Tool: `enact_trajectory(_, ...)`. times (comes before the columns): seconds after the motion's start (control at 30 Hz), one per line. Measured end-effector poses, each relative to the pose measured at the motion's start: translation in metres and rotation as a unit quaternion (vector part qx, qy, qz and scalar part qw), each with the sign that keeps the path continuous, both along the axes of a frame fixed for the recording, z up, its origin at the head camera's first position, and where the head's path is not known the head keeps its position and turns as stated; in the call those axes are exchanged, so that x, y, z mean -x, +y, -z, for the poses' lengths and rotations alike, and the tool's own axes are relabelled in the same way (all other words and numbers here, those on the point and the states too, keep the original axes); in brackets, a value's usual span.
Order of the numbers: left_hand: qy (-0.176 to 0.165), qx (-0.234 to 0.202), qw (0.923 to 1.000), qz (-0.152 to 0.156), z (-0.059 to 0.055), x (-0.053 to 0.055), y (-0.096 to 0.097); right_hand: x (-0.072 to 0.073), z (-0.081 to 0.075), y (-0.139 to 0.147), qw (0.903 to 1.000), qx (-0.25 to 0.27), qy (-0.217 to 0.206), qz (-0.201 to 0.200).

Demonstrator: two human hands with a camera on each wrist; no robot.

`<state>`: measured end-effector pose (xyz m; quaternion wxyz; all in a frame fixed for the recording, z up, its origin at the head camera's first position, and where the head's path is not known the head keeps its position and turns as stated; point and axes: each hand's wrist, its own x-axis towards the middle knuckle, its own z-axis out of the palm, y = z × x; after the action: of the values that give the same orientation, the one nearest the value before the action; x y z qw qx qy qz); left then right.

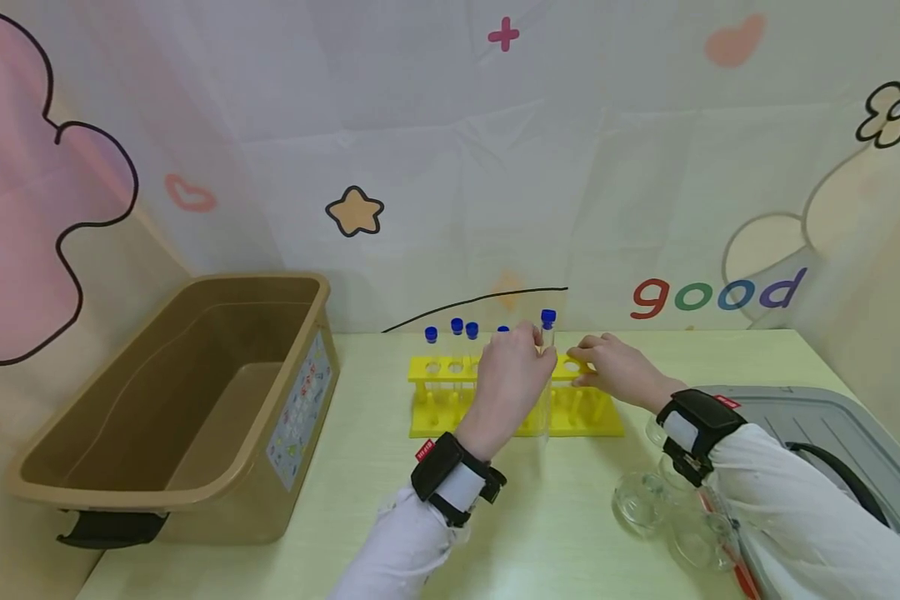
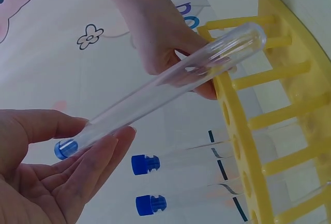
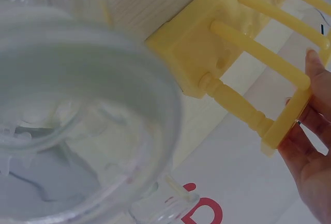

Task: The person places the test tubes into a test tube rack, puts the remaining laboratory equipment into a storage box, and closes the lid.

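Note:
My left hand pinches a clear test tube just below its blue stopper, between thumb and fingers. In the head view the tube stands nearly upright at the front of the yellow test tube rack, its lower end outside the holes. My right hand grips the rack's top bar at the right end, thumb on one side and fingers on the other, as the right wrist view shows. Several other tubes with blue stoppers stand in the rack's left part, some partly hidden by my left hand.
A large brown bin stands at the left. Clear glass vessels sit near my right forearm, one looming close in the right wrist view. Beneath that forearm lies a grey lid with a black handle. A printed cloth hangs behind the rack.

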<state>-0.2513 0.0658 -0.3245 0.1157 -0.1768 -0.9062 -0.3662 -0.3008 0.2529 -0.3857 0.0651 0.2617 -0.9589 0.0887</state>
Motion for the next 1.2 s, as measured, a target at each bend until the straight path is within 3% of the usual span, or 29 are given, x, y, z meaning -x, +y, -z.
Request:
enact_trajectory(0.07,0.018,-0.011,0.9998,0.0,-0.001,0.001,0.001,0.0,0.0,0.0,1.0,0.0,-0.002,0.001)
enact_trajectory(0.17,0.072,-0.028,0.997,0.0,-0.003,0.002,0.002,0.0,-0.001,0.0,1.0,0.0,-0.004,0.005)
enact_trajectory(0.3,0.153,-0.039,0.9874,-0.005,-0.003,0.005,0.003,0.001,-0.001,0.0,1.0,0.003,-0.005,0.008)
enact_trajectory(0.4,0.181,-0.048,0.9823,-0.003,-0.002,0.007,0.004,0.001,-0.001,0.0,0.9999,0.006,-0.004,0.008)
enact_trajectory(0.93,0.196,-0.059,0.9788,0.007,0.008,0.013,0.009,0.001,0.001,0.001,0.9999,0.004,-0.006,0.008)
enact_trajectory(1.2,0.174,-0.066,0.9824,0.009,0.015,0.013,0.01,0.001,0.001,0.001,1.0,0.0,-0.001,0.002)
